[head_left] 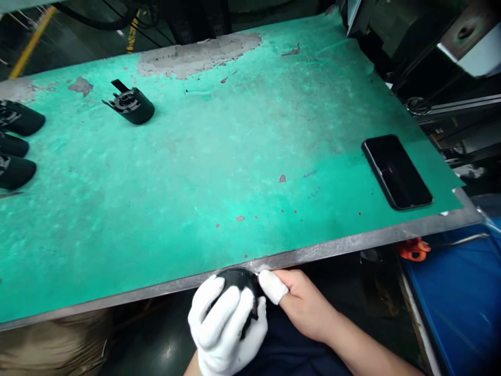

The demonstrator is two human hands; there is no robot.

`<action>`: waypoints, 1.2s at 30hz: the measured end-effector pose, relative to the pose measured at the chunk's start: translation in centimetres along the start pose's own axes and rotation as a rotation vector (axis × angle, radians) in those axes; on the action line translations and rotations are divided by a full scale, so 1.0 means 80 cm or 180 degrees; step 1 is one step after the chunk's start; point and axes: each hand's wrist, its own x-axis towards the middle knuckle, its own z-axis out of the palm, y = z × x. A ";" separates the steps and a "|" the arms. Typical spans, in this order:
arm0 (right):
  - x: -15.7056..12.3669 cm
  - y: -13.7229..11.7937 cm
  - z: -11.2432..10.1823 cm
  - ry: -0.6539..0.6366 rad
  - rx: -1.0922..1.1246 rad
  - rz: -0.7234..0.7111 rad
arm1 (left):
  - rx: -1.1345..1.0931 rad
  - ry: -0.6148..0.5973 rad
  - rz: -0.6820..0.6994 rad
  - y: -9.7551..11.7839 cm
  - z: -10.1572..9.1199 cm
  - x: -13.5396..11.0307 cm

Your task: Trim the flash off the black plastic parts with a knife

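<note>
Inside the gloved left hand (227, 326), a black part (238, 277) is clasped by curled fingers; just beside it the right hand (307, 308) is positioned, its closure indiscernible.

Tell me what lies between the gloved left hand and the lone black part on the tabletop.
Head view: the grey metal edge, then bare green tabletop, between left hand and lone black part.

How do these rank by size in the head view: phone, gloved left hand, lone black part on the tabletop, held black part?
1. Gloved left hand
2. Phone
3. Lone black part
Held black part: unsure, partly hidden.
</note>
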 end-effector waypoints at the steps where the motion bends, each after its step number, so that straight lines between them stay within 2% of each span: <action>1: -0.002 0.003 0.000 0.0005 0.0126 0.0003 | -0.0035 -0.0017 -0.0034 0.002 -0.001 0.001; 4: -0.012 0.007 0.001 0.0046 0.0319 0.0022 | -0.0074 -0.0039 -0.0201 0.008 -0.002 0.003; 8: -0.020 0.011 0.002 -0.0045 0.0206 -0.0128 | 0.0045 0.0054 -0.0441 0.017 0.000 0.008; 17: -0.015 0.024 0.004 0.0182 -0.0130 -0.0068 | 0.0083 0.0165 -0.0405 0.018 0.006 0.008; 28: -0.010 0.019 -0.005 -0.0089 0.0009 0.0117 | 0.0036 0.0107 -0.0415 0.021 0.004 0.008; 31: -0.010 0.021 -0.006 -0.0059 0.0017 0.0109 | -0.0018 0.0150 -0.0541 0.027 0.008 0.006; 34: -0.010 0.026 -0.004 -0.0012 -0.0154 0.0158 | 0.0005 0.0347 -0.0742 0.034 0.011 -0.006; 36: -0.011 0.032 -0.001 0.0030 -0.0285 0.0150 | 0.0102 0.0277 -0.0969 0.035 0.008 -0.018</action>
